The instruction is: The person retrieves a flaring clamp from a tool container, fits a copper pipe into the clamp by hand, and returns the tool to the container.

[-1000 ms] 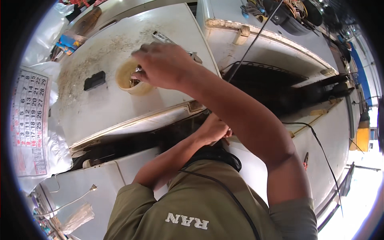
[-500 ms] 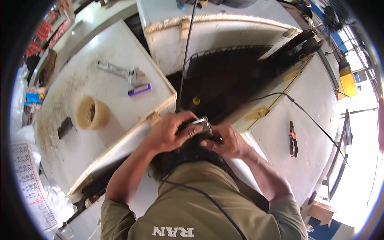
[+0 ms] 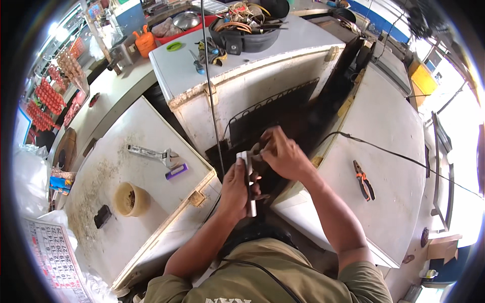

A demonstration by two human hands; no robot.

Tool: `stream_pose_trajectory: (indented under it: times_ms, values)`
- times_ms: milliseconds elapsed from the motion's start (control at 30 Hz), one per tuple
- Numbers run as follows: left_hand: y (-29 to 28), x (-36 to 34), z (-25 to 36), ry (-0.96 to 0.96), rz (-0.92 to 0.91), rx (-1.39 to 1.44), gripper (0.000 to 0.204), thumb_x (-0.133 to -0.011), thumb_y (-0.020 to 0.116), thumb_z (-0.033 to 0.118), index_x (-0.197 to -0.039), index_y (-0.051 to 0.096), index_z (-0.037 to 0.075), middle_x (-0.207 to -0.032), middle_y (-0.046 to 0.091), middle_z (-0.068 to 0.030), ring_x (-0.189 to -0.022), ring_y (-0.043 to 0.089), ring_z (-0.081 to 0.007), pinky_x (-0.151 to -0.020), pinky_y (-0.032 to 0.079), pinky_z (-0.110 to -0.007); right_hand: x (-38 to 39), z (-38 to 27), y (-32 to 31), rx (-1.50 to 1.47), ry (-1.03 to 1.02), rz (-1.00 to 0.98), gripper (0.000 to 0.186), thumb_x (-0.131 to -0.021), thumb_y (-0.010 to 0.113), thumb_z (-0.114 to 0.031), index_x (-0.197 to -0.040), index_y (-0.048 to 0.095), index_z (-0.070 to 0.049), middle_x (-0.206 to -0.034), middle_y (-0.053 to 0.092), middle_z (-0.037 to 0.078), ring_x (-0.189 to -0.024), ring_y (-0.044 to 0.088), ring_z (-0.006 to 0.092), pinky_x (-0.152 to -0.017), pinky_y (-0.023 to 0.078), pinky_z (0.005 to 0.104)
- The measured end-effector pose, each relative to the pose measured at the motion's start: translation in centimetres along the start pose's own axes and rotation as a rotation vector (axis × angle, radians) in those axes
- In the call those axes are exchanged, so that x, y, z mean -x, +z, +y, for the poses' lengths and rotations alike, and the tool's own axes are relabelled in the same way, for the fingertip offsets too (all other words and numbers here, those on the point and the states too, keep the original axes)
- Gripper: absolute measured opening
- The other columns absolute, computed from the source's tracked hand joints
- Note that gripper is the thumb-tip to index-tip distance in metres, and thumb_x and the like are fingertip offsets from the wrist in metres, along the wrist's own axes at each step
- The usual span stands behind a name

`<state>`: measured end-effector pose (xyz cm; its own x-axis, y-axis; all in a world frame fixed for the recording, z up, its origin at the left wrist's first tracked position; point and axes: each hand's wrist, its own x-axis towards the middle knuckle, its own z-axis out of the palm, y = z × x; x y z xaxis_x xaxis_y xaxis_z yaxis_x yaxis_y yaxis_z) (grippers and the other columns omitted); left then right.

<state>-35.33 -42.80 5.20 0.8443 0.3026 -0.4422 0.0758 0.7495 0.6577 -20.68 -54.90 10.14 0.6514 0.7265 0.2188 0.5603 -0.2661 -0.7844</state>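
My left hand (image 3: 236,190) is wrapped round a narrow silver and dark metal bar-like tool (image 3: 252,208), which stands nearly upright in the view. At its far end my right hand (image 3: 284,153) has its fingers pinched together by a small metal part; what they grip is blurred. To the left, on a white freezer lid (image 3: 166,134), lie an adjustable wrench (image 3: 151,153) and a small purple and white box (image 3: 176,171). Beside them stand a cream plastic cup (image 3: 126,200) with dark bits inside and a black block (image 3: 102,216). Orange-handled pliers (image 3: 363,181) rest on the right-hand white surface (image 3: 389,136).
A far freezer (image 3: 202,86) bears a black basin (image 3: 252,43) of cables, a screwdriver (image 3: 197,63) and a green ring (image 3: 174,46). A thin black cable (image 3: 214,116) hangs in front; another cable (image 3: 384,150) crosses the right surface. A calendar (image 3: 53,257) is at the lower left.
The view has tipped up, showing more of the far side. My left hand has turned the metal tool upright, and my right hand has moved up and away to the tool's far end.
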Motion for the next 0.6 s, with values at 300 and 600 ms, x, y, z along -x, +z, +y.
stream_pose_trajectory:
  times_ms: [300,600]
  values:
    - [-4.6,5.6,4.8,-0.043,-0.101,-0.041,0.043,-0.114,0.054,0.05,-0.106,0.062,0.009,-0.082,0.063,-0.0027,-0.057,0.059,-0.0111,-0.05,0.056,-0.03,-4.1,-2.0,1.7,0.321,-0.798,0.073,0.024,-0.106,0.069,-0.01,-0.128,0.065,-0.003,-0.111,0.076,0.012,-0.091,0.074,0.0199,-0.078,0.06,0.0364]
    - [-8.7,9.7,5.6,-0.078,-0.21,0.217,0.053,-0.109,0.056,0.062,-0.129,0.061,0.012,-0.097,0.073,-0.0066,-0.07,0.074,-0.0151,-0.064,0.07,-0.04,6.0,-2.0,11.4,-0.426,-0.122,-0.557,0.017,-0.113,0.06,-0.015,-0.125,0.067,-0.004,-0.116,0.072,0.011,-0.1,0.071,0.0212,-0.084,0.058,0.0377]
